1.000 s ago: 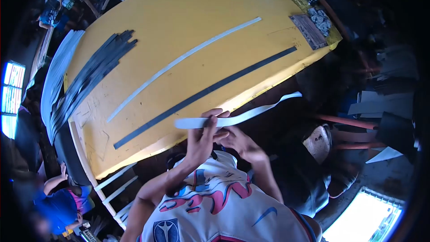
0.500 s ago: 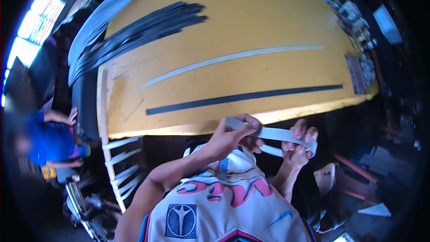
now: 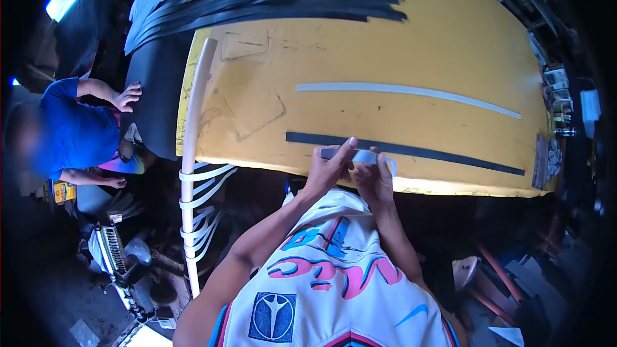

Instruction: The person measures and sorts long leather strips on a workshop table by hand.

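A pale flat strip (image 3: 365, 155), curled into a small loop, is held between my two hands just over the table's near edge. My left hand (image 3: 330, 170) grips its left part, thumb laid along the top. Closed on the strip's right end is my right hand (image 3: 376, 183), fingers partly hidden behind the bend. Behind them a long black strip (image 3: 437, 151) lies flat on the yellow table (image 3: 257, 115). Farther back lies a single white strip (image 3: 411, 92), roughly along the black one.
A pile of black strips (image 3: 289, 3) covers the table's far left. Several white loops (image 3: 205, 186) hang on a pale pole (image 3: 196, 103) at the left edge. Beyond it is a person in a blue shirt (image 3: 87, 132). Small items (image 3: 558, 90) line the right edge.
My hands have come closer together and risen toward the table edge, shortening the visible loop of strip. My view has turned, shifting the table to the right.
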Available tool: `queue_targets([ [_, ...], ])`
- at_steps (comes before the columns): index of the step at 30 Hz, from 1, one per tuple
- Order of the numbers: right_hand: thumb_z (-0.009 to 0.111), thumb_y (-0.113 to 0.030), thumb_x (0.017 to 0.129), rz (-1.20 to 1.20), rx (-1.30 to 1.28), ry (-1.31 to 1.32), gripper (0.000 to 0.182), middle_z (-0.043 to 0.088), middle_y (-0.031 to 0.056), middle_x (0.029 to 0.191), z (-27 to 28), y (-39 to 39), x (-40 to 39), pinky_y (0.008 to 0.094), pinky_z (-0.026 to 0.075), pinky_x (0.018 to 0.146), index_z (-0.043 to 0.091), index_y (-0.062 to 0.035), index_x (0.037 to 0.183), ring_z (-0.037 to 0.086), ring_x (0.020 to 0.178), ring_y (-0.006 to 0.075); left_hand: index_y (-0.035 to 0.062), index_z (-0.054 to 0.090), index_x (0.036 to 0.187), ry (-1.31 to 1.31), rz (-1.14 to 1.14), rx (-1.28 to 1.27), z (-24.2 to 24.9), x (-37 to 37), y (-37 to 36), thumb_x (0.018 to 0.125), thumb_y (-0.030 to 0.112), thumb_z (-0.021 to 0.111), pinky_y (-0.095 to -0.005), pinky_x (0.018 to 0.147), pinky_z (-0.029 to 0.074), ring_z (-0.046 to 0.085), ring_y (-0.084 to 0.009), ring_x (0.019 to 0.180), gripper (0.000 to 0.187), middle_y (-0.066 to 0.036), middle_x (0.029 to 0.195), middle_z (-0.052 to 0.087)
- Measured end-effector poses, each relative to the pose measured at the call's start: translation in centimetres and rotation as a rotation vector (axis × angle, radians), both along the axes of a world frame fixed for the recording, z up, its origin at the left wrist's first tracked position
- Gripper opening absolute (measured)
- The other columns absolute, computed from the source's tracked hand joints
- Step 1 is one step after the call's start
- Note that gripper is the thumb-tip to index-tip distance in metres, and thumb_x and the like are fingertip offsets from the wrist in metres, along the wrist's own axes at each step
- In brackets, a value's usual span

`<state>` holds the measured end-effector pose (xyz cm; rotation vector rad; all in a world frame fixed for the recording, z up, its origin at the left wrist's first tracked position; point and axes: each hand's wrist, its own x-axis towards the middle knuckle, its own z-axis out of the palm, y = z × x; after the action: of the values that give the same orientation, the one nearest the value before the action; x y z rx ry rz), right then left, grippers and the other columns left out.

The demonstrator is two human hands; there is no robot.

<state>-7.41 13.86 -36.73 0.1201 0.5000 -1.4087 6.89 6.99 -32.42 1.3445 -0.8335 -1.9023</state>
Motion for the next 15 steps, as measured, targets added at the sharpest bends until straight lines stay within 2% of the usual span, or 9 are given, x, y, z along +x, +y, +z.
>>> queue_targets([
  [2, 0.065, -0.022, 0.098, 0.007, 0.081, 0.106, 0.016, 0.065, 0.001, 0.09, -0.9, -1.2, 1.1, 0.0239, 0.051, 0.067, 0.064, -0.0121, 0.111, 0.06, 0.078, 0.0117, -0.0003, 0.068, 0.076, -0.036, -0.033, 0.076, -2.0, 2.3, -0.5, 0.094, 0.045, 0.069, -0.0237, 0.042, 0.043, 0.057, -0.0087, 0.047, 0.049, -0.002, 0.06, 0.061],
  [4, 0.066, -0.015, 0.097, -0.184, 0.125, 0.072, 0.012, 0.067, 0.0011, 0.093, -1.5, -2.4, 1.2, 0.0272, 0.053, 0.069, 0.065, -0.0116, 0.109, 0.062, 0.078, 0.0147, 0.0036, 0.071, 0.089, 0.117, -0.033, 0.014, -4.3, 4.6, -0.8, 0.096, 0.042, 0.067, -0.0223, 0.044, 0.045, 0.058, -0.009, 0.048, 0.04, -0.002, 0.062, 0.062],
  [5, 0.066, -0.008, 0.095, -0.222, 0.068, 0.14, 0.011, 0.068, 0.0011, 0.095, -1.5, -3.0, 0.8, 0.029, 0.054, 0.068, 0.066, -0.011, 0.106, 0.063, 0.077, 0.0153, 0.0054, 0.071, 0.097, -0.019, -0.067, -0.083, -5.2, 6.2, -1.2, 0.096, 0.038, 0.069, -0.0213, 0.05, 0.045, 0.059, -0.0068, 0.057, 0.033, -0.001, 0.067, 0.064],
  [7, 0.066, -0.004, 0.094, -0.252, 0.059, 0.368, 0.013, 0.069, 0.0015, 0.095, -2.1, -3.9, 0.4, 0.0277, 0.053, 0.065, 0.067, -0.0107, 0.105, 0.064, 0.075, 0.0142, 0.0036, 0.067, 0.109, -0.47, -0.164, -0.394, -6.4, 10.1, -2.4, 0.09, 0.03, 0.077, -0.0223, 0.057, 0.045, 0.057, -0.0057, 0.066, 0.034, 0.001, 0.076, 0.064],
  [8, 0.066, -0.003, 0.093, -0.23, 0.061, 0.458, 0.013, 0.069, 0.0018, 0.095, -1.8, -4.5, 0.4, 0.0273, 0.052, 0.064, 0.068, -0.0103, 0.104, 0.064, 0.075, 0.014, 0.0052, 0.065, 0.117, -0.661, -0.16, -0.582, -9.7, 12.0, -2.7, 0.085, 0.026, 0.082, -0.0266, 0.065, 0.049, 0.06, -0.0119, 0.076, 0.042, -0.003, 0.091, 0.067],
  [10, 0.066, -0.003, 0.093, -0.216, 0.098, 0.445, 0.013, 0.068, 0.002, 0.091, -4.3, -5.2, 0.5, 0.027, 0.052, 0.062, 0.068, -0.0098, 0.104, 0.063, 0.073, 0.0143, 0.0082, 0.063, 0.124, -0.796, -0.217, -0.779, -10.0, 14.1, -4.1, 0.08, 0.024, 0.083, -0.0353, 0.08, 0.051, 0.061, -0.0229, 0.092, 0.051, -0.01, 0.108, 0.065],
  [12, 0.067, -0.003, 0.093, -0.188, 0.13, 0.43, 0.014, 0.068, 0.0022, 0.088, -4.9, -5.0, 0.5, 0.0267, 0.052, 0.061, 0.069, -0.0093, 0.105, 0.062, 0.071, 0.0145, 0.0082, 0.063, 0.124, -0.815, -0.297, -0.888, -11.8, 15.8, -5.0, 0.081, 0.026, 0.081, -0.0391, 0.085, 0.049, 0.059, -0.0269, 0.098, 0.05, -0.011, 0.112, 0.063],
  [13, 0.066, -0.005, 0.094, -0.241, 0.051, 0.26, 0.013, 0.067, 0.0015, 0.084, -3.2, -5.2, 0.6, 0.0259, 0.051, 0.059, 0.069, -0.0084, 0.106, 0.061, 0.067, 0.0134, 0.0082, 0.063, 0.124, -0.832, -0.375, -1.006, -12.3, 16.1, -5.4, 0.082, 0.029, 0.079, -0.043, 0.09, 0.047, 0.058, -0.0309, 0.104, 0.049, -0.012, 0.116, 0.061],
  [15, 0.063, -0.01, 0.097, -0.319, 0.002, 0.024, 0.017, 0.063, 0.0003, 0.076, -1.1, -5.2, 0.9, 0.0242, 0.049, 0.057, 0.066, -0.0056, 0.113, 0.055, 0.059, 0.01, 0.009, 0.063, 0.124, -0.858, -0.389, -1.024, -13.1, 16.1, -5.7, 0.082, 0.03, 0.078, -0.043, 0.091, 0.046, 0.057, -0.0314, 0.105, 0.049, -0.012, 0.114, 0.061],
])
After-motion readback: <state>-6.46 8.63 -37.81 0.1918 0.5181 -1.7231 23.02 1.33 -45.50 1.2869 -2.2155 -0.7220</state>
